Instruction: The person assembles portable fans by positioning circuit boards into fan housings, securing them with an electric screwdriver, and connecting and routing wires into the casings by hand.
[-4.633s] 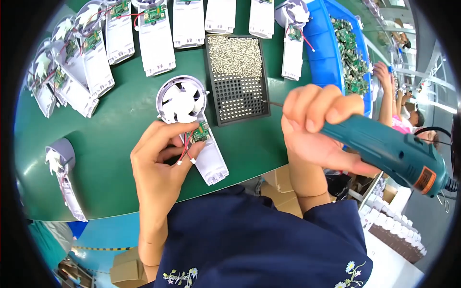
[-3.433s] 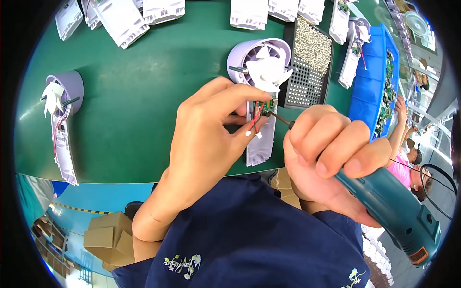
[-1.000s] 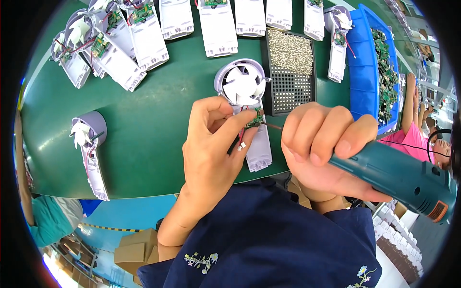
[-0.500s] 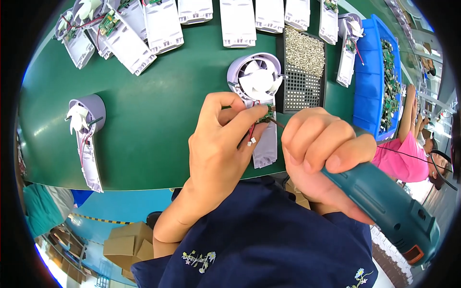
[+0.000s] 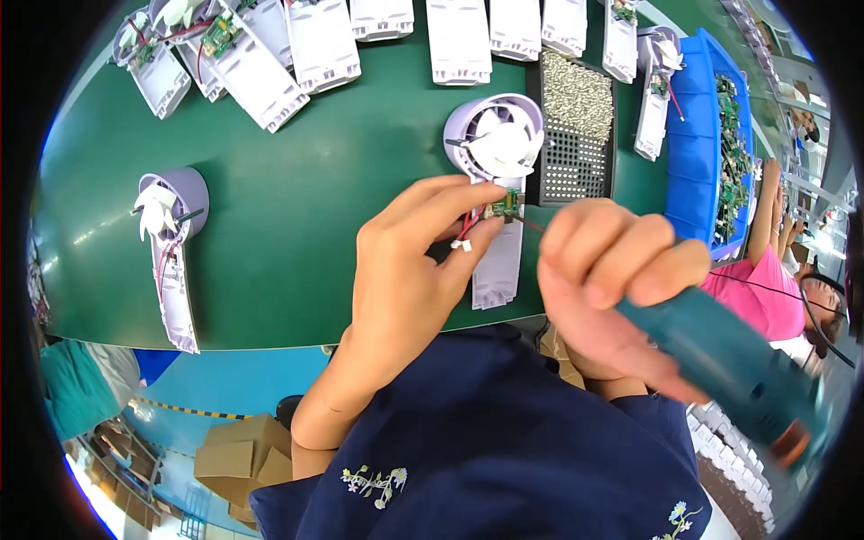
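1. steady the green circuit board [image 5: 511, 202] with left grip [image 5: 405, 247]; best to keep fingertips and red wires [image 5: 471, 222] clear of the bit [image 5: 531, 223].
2. line up the bit squarely and press gently, judging by a likely delicate board; too small to tell whether touching at the tip.
3. closed on the board at left grip, by thumb and forefinger; wrapped around the teal electric screwdriver [image 5: 720, 346] at right grip [image 5: 621, 265].
4. look for the board at two o'clock from left grip, ten o'clock from right grip, on the lilac housing [image 5: 497, 274], six o'clock from the fan [image 5: 506, 148].
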